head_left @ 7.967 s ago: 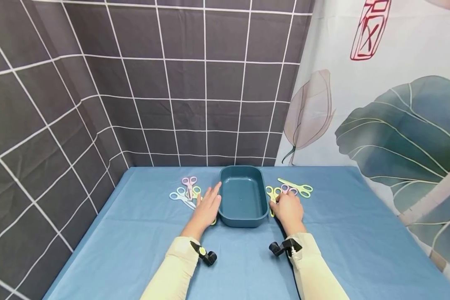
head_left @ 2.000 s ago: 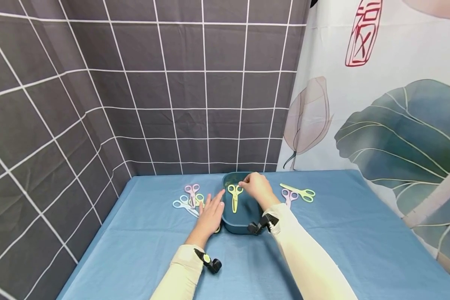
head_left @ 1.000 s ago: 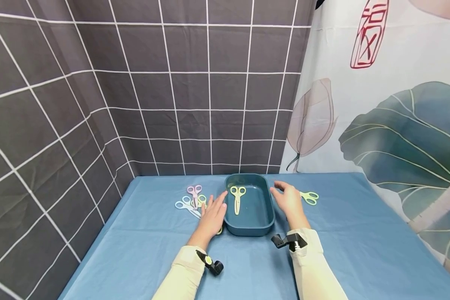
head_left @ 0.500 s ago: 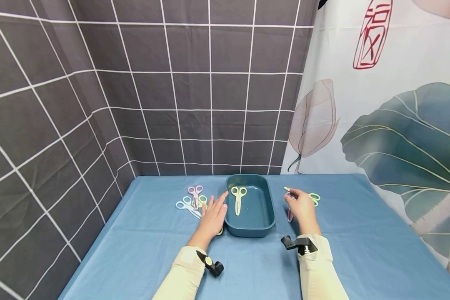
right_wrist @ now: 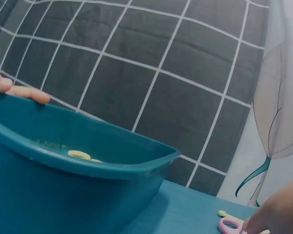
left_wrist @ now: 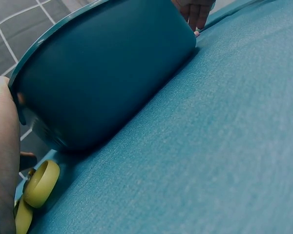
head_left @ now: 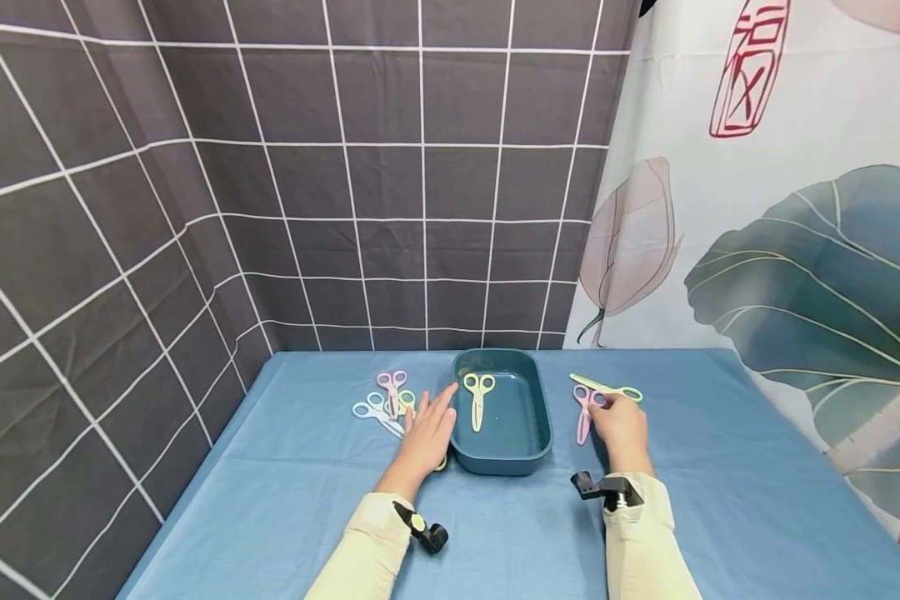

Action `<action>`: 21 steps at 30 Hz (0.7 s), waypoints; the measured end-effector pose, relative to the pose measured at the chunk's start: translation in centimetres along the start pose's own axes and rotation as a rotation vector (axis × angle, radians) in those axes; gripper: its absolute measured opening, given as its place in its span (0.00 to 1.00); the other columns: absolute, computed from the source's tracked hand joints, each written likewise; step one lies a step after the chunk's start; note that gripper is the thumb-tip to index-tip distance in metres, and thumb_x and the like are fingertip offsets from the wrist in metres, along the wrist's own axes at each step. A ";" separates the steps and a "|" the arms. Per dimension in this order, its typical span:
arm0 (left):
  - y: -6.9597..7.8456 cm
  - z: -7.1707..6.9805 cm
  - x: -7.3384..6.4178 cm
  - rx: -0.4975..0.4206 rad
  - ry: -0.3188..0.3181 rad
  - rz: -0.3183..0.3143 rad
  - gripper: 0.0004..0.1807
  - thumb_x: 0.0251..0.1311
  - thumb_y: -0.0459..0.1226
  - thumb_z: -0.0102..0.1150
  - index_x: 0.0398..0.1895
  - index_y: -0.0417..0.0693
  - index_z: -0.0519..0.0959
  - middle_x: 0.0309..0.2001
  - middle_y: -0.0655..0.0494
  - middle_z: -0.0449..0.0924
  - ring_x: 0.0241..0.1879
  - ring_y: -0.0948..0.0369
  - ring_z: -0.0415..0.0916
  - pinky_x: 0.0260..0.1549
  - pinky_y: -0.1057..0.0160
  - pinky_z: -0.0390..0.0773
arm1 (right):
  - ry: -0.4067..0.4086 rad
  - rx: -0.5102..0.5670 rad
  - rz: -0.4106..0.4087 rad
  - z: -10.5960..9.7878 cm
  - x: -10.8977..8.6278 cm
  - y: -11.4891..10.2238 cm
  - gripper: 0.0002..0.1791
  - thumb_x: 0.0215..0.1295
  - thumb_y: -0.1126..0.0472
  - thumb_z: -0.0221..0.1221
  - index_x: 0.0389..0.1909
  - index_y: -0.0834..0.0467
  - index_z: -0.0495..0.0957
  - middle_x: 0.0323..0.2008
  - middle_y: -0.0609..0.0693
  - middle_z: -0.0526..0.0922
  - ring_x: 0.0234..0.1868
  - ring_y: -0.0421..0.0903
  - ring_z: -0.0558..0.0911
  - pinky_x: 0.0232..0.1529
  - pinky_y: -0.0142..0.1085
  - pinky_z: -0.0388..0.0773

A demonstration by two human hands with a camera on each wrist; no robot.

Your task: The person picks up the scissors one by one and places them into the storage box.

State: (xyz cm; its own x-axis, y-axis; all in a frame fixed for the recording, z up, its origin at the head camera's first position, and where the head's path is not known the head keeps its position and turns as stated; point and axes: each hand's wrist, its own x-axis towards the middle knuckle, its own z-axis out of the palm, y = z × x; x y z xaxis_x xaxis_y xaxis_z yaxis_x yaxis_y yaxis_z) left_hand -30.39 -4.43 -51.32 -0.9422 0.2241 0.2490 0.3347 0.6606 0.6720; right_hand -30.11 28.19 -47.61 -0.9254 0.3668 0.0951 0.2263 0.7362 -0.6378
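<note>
A teal plastic bin (head_left: pixel 501 467) stands on the table, with one pair of yellow scissors (head_left: pixel 477 404) lying inside. My left hand (head_left: pixel 426 429) rests against the bin's left side, fingers straight and spread, fingertips at its rim. To the right of the bin, the fingers of my right hand (head_left: pixel 624 427) pinch the right handle loop of the pink scissors (head_left: pixel 584 423), whose blades point toward me. Yellow-green scissors (head_left: pixel 598 386) lie just behind them, partly covered by that hand. In the right wrist view the fingertips meet a pink handle loop (right_wrist: pixel 228 225).
Left of the bin lies a small pile: pink scissors (head_left: pixel 392 392), light blue scissors (head_left: pixel 370 407) and yellow scissors (head_left: pixel 407 400). Another yellow handle (left_wrist: pixel 43 183) sits under my left hand beside the bin. Blue cloth covers the table (head_left: pixel 270 500); a tiled-pattern curtain (head_left: pixel 360 183) hangs behind.
The yellow scissors from the bin's right side now lie inside it. My right hand has left the bin, moved right and come to the pink scissors. The left hand stays at the bin.
</note>
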 end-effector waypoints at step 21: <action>0.1 -0.1 0.0 0.014 -0.019 -0.014 0.27 0.81 0.48 0.30 0.79 0.64 0.59 0.77 0.55 0.60 0.79 0.43 0.42 0.72 0.34 0.33 | -0.061 -0.296 -0.018 1.1 -0.1 -0.6 0.21 0.57 0.52 0.64 0.28 0.70 0.81 0.39 0.72 0.82 0.46 0.66 0.79 0.54 0.60 0.66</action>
State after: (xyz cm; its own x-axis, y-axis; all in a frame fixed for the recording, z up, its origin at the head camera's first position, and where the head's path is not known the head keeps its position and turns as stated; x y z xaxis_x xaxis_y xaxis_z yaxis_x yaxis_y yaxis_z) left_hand -30.35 -4.43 -51.15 -0.9471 0.2281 0.2259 0.3210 0.6740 0.6653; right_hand -30.44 27.08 -48.06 -0.9448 0.3235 0.0525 0.2798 0.8796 -0.3848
